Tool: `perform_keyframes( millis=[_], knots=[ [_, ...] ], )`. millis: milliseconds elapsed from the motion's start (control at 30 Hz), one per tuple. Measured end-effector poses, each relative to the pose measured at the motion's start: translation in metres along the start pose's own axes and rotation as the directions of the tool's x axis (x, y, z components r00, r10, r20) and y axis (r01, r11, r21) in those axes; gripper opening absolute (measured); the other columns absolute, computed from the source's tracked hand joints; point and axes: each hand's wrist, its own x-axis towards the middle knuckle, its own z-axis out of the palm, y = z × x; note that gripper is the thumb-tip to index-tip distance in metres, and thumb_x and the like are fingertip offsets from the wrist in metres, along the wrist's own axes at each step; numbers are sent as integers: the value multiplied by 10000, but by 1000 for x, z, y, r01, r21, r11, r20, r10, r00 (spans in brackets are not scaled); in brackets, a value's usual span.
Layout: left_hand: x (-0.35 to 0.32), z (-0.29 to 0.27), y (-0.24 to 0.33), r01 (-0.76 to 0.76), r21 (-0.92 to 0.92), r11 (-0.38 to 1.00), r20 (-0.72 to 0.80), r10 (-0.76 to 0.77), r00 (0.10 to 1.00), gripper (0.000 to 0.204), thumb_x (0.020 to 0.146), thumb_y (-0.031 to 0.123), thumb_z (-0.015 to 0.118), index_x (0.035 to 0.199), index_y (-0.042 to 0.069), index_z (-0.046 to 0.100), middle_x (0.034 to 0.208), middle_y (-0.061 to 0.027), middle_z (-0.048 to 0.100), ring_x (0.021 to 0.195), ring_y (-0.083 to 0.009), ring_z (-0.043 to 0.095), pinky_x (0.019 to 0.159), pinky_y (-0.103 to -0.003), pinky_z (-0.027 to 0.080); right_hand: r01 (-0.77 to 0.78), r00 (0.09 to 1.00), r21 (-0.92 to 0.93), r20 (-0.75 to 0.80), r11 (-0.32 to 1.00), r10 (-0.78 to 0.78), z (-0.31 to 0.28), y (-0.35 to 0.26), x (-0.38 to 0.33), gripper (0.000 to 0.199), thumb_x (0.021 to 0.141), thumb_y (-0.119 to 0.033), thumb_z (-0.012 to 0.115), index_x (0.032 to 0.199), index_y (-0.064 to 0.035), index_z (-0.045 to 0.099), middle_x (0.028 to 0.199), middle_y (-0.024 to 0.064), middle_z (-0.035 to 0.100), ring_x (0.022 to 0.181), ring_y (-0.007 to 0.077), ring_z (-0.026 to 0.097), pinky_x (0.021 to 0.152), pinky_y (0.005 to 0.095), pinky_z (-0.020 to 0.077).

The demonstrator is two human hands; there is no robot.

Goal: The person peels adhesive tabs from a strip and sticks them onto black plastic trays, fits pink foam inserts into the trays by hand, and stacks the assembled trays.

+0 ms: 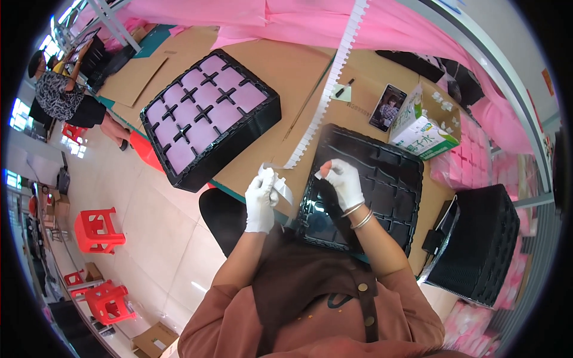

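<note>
Your left hand (260, 200), gloved, pinches the free end of the white notched strip (329, 89), which runs up and away across the cardboard-covered table (286, 65). Keep that end taut. Your right hand (345, 181), over the empty black tray (382, 179), pinches a small white piece (318, 174); hold it level, fingertips only.

bright daylight, fisheye bending, dark rim

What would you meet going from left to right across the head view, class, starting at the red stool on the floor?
Red stool → tray of pink pads → left hand → right hand → phone → milk carton → stack of black trays.
</note>
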Motion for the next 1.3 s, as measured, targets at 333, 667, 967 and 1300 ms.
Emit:
perform_keyframes(
  millis=[333, 667, 967, 1300],
  knots=[
    [-3, 5, 13, 37, 135, 990, 79, -48, 996, 159, 921, 195, 622, 934, 37, 614, 776, -11, 616, 590, -42, 524, 520, -184, 393, 263, 872, -190, -372, 946, -317, -39, -43, -1, 48, 831, -29, 644, 797, -16, 612, 724, 15, 595, 681, 97, 560, 655, 245, 466],
    [-7, 13, 13, 114, 299, 947, 195, -178, 965, 272, 923, 296, 613, 1017, 43, 586, 787, 1, 604, 573, -54, 537, 476, -183, 354, -84, 613, -935, -321, 345, -722, -256, -130, 57, 138, 814, -107, 615, 897, -12, 670, 887, 142, 673, 813, 281, 644, 761, 349, 496],
    [-21, 32, 10, 19, 279, 960, 245, -91, 965, 285, 941, 277, 580, 1100, 40, 588, 908, -15, 640, 759, -51, 570, 627, -194, 430, 455, 822, -667, 59, 590, -567, -13, -52, -43, 99, 707, -36, 704, 749, -31, 615, 765, 103, 590, 703, 256, 596, 646, 345, 489],
    [-30, 33, 5, 8, 257, 966, 286, -84, 955, 294, 921, 233, 617, 1110, 9, 585, 919, -23, 633, 814, -68, 584, 677, -219, 445, 295, 940, -524, 10, 799, -341, 19, -38, -54, 165, 714, -114, 759, 749, -40, 616, 716, 56, 569, 595, 161, 554, 562, 289, 443]
  ],
)
